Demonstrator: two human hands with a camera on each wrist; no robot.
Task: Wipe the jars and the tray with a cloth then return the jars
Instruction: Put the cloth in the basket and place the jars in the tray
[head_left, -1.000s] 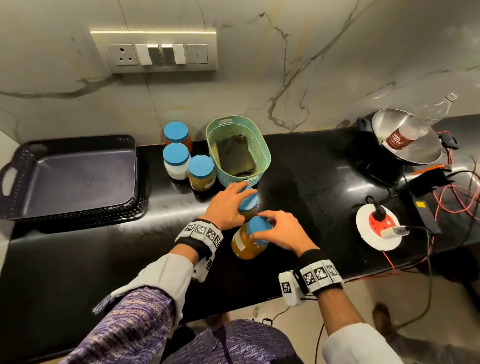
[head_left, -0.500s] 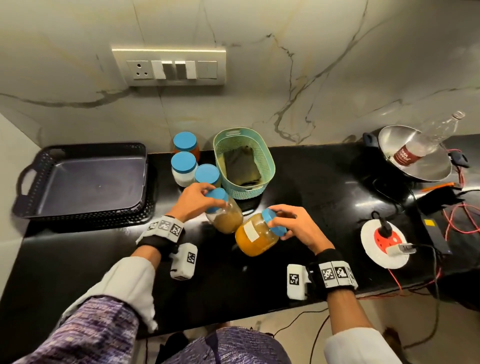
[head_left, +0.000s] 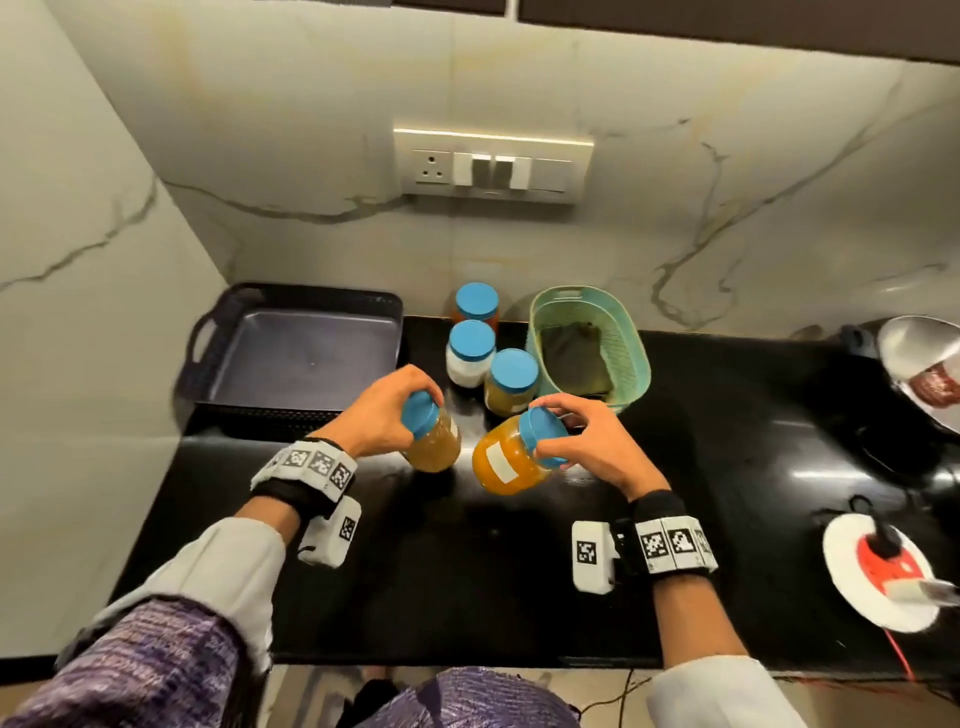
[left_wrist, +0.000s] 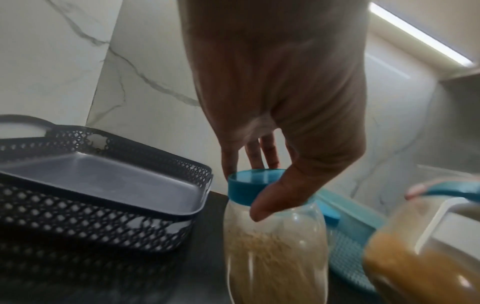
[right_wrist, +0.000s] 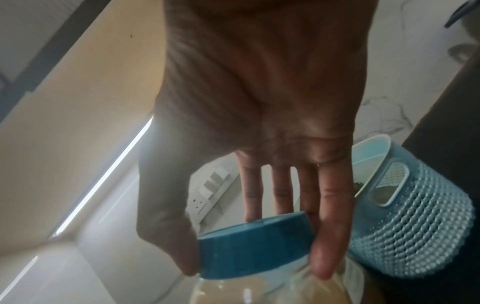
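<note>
My left hand (head_left: 397, 415) grips a blue-lidded jar of pale brown grains (head_left: 434, 441) by its lid (left_wrist: 246, 187), lifted and tilted above the black counter. My right hand (head_left: 576, 441) holds an orange-filled jar (head_left: 506, 462) by its blue lid (right_wrist: 254, 246), also lifted and tilted. Both jars hang just right of the dark tray (head_left: 306, 353), which holds nothing. Three more blue-lidded jars (head_left: 470, 353) stand behind, between the tray and a teal basket (head_left: 631, 353) with a dark cloth (head_left: 574, 358) in it.
The black counter (head_left: 467, 571) has bare room in front of my hands. A steel bowl (head_left: 919, 364) with a bottle sits at the far right. A white and red power socket (head_left: 883, 577) with cables lies at the right front. Marble walls close off the back and left.
Both hands have lifted their jars off the counter and carried them left, toward the tray. The head camera has swung left and tipped up.
</note>
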